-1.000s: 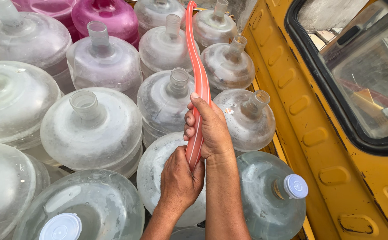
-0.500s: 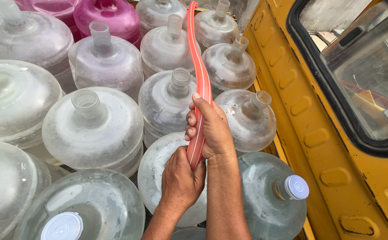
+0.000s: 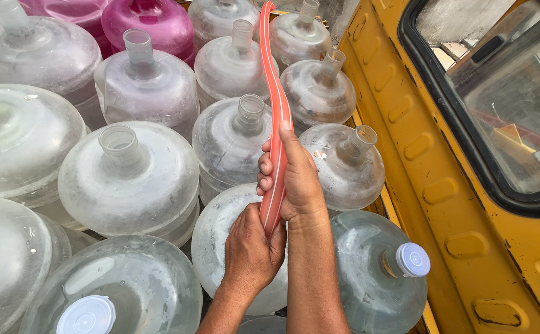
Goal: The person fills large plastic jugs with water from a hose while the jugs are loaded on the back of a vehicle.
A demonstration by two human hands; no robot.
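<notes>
Yellow vehicle body [image 3: 443, 185] along right side, w/ dark-framed window [image 3: 505, 105] at top right
Clear water jugs [image 3: 127, 179] packed tight across left & centre, most w/ open necks; two pink jugs [image 3: 152, 21] at top
Capped jug [image 3: 375, 278] at bottom right by yellow panel, capped jug [image 3: 109, 291] at bottom left, both w/ pale blue lids
Orange hose [image 3: 275, 117], flattened, running from top edge down centre over jugs to both hands
Right hand [image 3: 294, 176] wrapped round hose mid-length, thumb laid up along it, fingers curled from left side
Left hand [image 3: 251, 250] just below, closed over hose's lower end, sitting on top of clear jug [image 3: 220, 247] between the capped ones; jug's neck hidden under hand
</notes>
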